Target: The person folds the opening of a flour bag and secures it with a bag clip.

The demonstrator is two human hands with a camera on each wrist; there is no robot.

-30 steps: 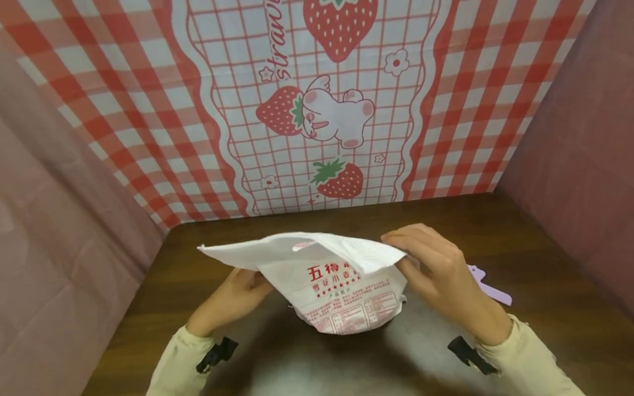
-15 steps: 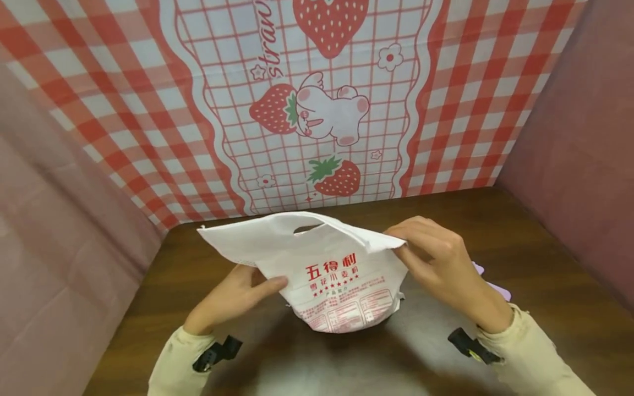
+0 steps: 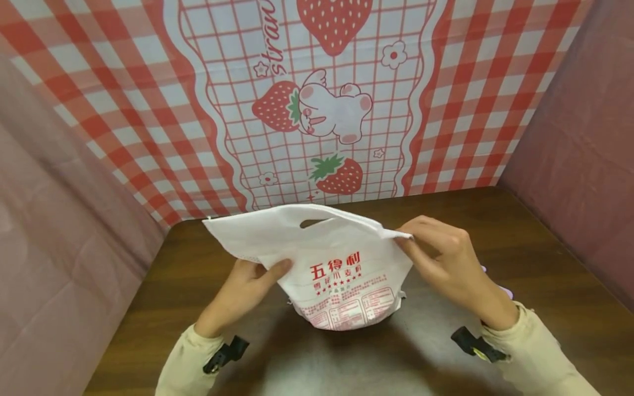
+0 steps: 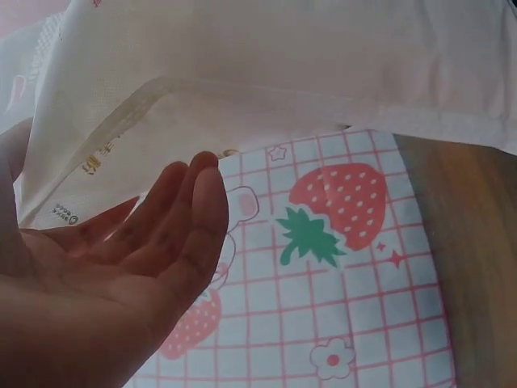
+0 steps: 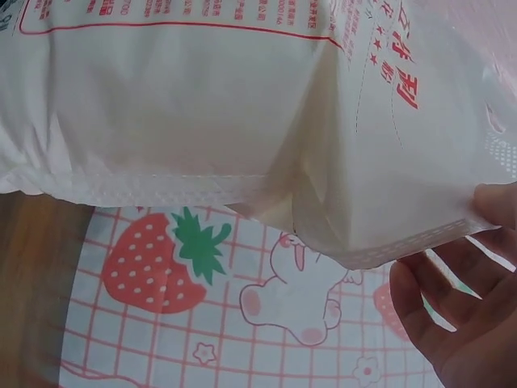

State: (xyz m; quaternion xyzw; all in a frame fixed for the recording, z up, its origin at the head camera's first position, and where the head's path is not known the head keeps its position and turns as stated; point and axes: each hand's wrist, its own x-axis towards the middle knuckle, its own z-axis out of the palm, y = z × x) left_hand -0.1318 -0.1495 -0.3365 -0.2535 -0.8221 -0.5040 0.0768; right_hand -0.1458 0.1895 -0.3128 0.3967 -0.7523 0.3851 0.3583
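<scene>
A white flour bag (image 3: 342, 286) with red print and a cut-out handle hole stands at the middle of the table in the head view. My left hand (image 3: 247, 289) holds its left side, thumb on the front and the other fingers behind. The left wrist view shows those fingers (image 4: 190, 206) loosely extended beside the bag. At the top right corner my right hand (image 3: 446, 258) pinches the rim between thumb and forefinger, its other fingers (image 5: 424, 303) bent away from the bag. The bag's contents are hidden.
A light purple plastic object (image 3: 505, 291) lies on the dark wooden table (image 3: 555, 275), mostly hidden by my right wrist. Behind the table hangs a red-checked strawberry cloth (image 3: 446, 110), with pink curtains (image 3: 579, 132) at both sides.
The bag's top has risen and straightened, so more of the printed front shows. My left thumb has come onto the front and slid upward. My right hand keeps its pinch on the corner.
</scene>
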